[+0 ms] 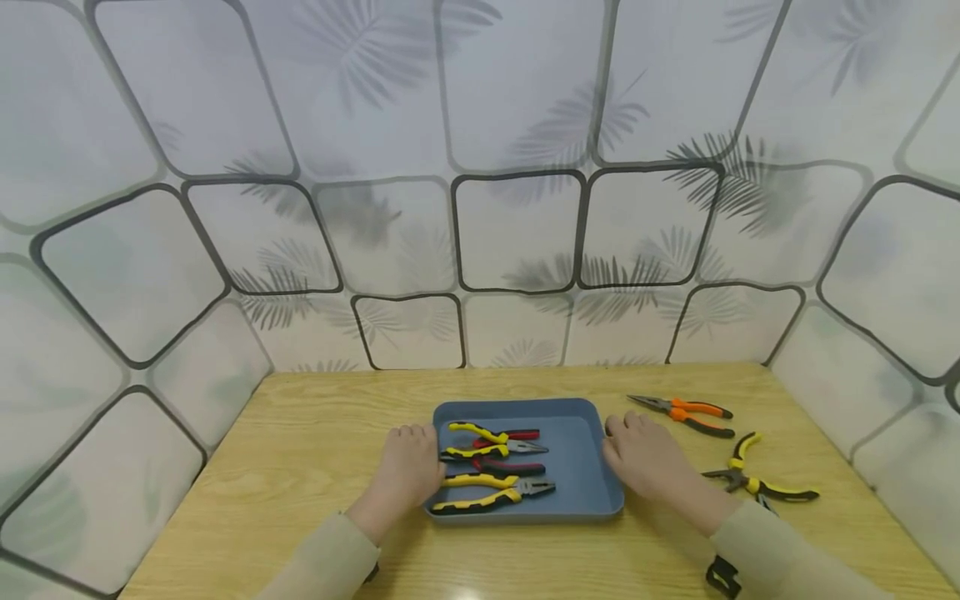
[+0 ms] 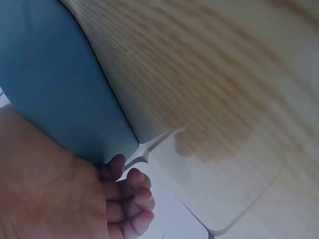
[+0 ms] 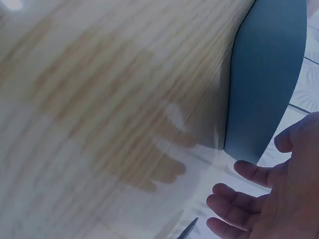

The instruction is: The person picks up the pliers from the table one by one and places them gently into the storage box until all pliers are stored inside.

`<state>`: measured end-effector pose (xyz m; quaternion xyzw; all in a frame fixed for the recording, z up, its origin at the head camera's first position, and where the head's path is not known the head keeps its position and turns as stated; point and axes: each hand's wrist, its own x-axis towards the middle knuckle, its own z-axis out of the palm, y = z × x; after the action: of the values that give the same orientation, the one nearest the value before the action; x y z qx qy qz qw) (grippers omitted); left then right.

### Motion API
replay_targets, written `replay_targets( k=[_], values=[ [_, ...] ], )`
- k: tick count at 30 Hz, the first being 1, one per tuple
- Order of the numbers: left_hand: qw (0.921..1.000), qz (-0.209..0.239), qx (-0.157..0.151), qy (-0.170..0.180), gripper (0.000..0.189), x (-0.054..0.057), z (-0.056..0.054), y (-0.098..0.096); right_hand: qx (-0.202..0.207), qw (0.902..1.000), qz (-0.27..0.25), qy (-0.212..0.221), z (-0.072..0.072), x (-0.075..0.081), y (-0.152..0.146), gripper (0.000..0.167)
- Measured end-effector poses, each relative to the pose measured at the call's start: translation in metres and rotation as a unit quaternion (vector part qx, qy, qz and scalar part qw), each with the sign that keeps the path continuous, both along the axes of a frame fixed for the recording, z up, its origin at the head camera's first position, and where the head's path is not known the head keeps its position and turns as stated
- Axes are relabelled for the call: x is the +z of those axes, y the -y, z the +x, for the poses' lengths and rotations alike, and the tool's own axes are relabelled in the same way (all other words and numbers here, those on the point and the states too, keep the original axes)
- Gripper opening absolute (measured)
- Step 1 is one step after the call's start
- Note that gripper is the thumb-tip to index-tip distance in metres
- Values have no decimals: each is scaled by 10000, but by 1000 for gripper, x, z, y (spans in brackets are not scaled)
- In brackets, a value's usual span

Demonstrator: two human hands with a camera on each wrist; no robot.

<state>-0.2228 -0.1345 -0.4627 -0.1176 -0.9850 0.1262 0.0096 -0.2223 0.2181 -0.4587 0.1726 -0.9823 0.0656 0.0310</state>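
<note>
A blue-grey tray (image 1: 588, 458) lies on the wooden table, its long side towards me. Inside, on the left, are yellow-and-black combination pliers (image 1: 495, 490), yellow-and-black long-nose pliers (image 1: 491, 450) and red-and-black handles (image 1: 517, 468) partly beneath them. My left hand (image 1: 408, 467) is at the tray's left wall, its fingers loosely bent in the left wrist view; the thumb is hidden there. At the right wall is my right hand (image 1: 647, 458), fingers relaxed and spread beside the tray (image 3: 266, 64) in the right wrist view. Neither hand visibly grips a tool.
Orange-and-black long-nose pliers (image 1: 682, 410) lie right of the tray at the back. Nearer, yellow-and-black pliers (image 1: 738, 479) lie with handles spread, beside a metal tip (image 1: 765, 503) partly hidden by the right arm. Patterned panels (image 1: 517, 233) enclose the table (image 1: 322, 433) behind and at the sides.
</note>
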Motion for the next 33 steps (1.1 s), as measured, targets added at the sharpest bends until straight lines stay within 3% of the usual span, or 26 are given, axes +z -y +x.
replay_targets(
  k=[8, 21, 33],
  values=[
    [10000, 52, 2, 14, 44, 1, 1, 0, 65, 9993, 251, -287, -4, 2, -11, 20],
    [10000, 0, -6, -34, 44, 0, 1, -1, -201, 9974, 568, -392, -11, 3, -25, 51],
    [10000, 25, 21, -63, 42, 2, 0, -1, -235, 9954, 761, -532, -18, 0, -33, 60]
  ],
)
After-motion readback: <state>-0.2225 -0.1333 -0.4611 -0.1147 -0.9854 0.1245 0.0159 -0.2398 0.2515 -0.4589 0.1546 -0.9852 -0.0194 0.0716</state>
